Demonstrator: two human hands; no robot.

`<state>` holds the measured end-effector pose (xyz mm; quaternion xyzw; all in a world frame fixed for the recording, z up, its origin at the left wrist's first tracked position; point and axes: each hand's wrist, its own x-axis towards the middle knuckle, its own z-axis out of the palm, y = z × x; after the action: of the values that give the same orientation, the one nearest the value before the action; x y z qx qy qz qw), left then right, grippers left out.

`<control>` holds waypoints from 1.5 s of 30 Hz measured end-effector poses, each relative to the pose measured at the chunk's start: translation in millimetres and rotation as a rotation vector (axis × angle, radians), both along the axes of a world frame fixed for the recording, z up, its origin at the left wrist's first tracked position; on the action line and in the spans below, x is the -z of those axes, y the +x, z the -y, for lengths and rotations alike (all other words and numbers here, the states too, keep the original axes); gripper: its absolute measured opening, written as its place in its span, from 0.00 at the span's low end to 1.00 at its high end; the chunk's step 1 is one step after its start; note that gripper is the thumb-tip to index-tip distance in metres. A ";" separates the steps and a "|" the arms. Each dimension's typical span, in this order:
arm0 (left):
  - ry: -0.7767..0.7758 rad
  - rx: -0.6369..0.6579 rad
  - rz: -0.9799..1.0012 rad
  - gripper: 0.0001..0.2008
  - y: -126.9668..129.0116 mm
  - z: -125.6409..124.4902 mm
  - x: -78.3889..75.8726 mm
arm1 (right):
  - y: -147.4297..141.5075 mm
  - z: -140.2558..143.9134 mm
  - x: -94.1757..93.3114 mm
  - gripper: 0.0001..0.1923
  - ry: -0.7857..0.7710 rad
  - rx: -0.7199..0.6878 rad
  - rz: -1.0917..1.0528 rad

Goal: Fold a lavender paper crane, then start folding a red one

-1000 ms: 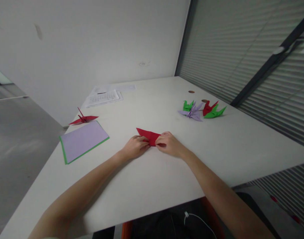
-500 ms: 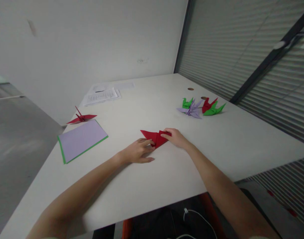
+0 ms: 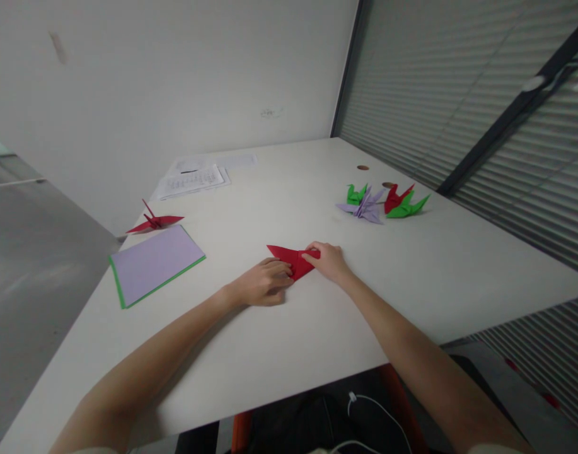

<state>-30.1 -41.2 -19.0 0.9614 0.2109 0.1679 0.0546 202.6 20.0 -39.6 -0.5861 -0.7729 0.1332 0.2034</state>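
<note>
A partly folded piece of red origami paper (image 3: 299,265) lies on the white table between my hands. My left hand (image 3: 265,282) presses its fingertips on the paper's lower left part, with the fingers bent close together. On the paper's right side, my right hand (image 3: 327,260) pinches a folded flap between thumb and fingers. A pointed red corner sticks out to the upper left. The right end of the paper is hidden under my right fingers.
Left on the white table (image 3: 213,378) is a stack of lilac and green paper sheets (image 3: 159,261), with a red paper crane (image 3: 155,222) behind it. Printed sheets (image 3: 194,181) lie at the back left. Several folded cranes, including a lilac one (image 3: 363,207), stand at the right.
My right hand has slid slightly left along the red paper, covering its flap. My left thumb has drawn in toward the other fingers.
</note>
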 end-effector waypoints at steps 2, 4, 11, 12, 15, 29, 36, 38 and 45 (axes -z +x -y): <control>-0.022 0.019 0.043 0.15 0.9 -0.1 1.4 | -0.9 0.7 -0.9 0.10 0.002 0.007 0.021; -0.047 0.017 0.061 0.15 1.5 -0.1 2.3 | -1.6 1.5 -2.0 0.09 0.004 0.004 0.039; -0.043 0.016 0.000 0.16 0.9 -0.7 2.6 | -3.3 2.9 -2.1 0.09 0.058 -0.030 0.081; -0.050 0.016 -0.005 0.16 0.7 -0.9 2.9 | -3.3 2.8 -1.8 0.08 0.062 -0.035 0.080; -0.103 -0.021 0.030 0.18 0.4 -1.6 3.7 | -3.1 2.4 -1.5 0.08 0.059 -0.041 0.078; -0.064 -0.083 -0.015 0.21 8.9 3.5 3.0 | -2.8 2.9 -3.2 0.07 0.052 -0.041 0.089; -0.049 -0.081 -0.032 0.20 9.0 4.5 1.1 | -3.1 1.8 -2.6 0.07 0.028 -0.034 0.086; -0.045 -0.080 -0.032 0.20 8.9 4.7 1.2 | -2.8 1.6 -2.6 0.06 0.024 -0.038 0.083; -0.049 -0.082 -0.024 0.20 8.9 5.3 1.8 | -3.0 2.3 -4.0 0.06 0.009 -0.039 0.073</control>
<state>-21.2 -46.5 -20.8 0.9523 0.2549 0.1530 0.0688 199.6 17.7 -35.6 -0.5744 -0.7918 0.1119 0.1750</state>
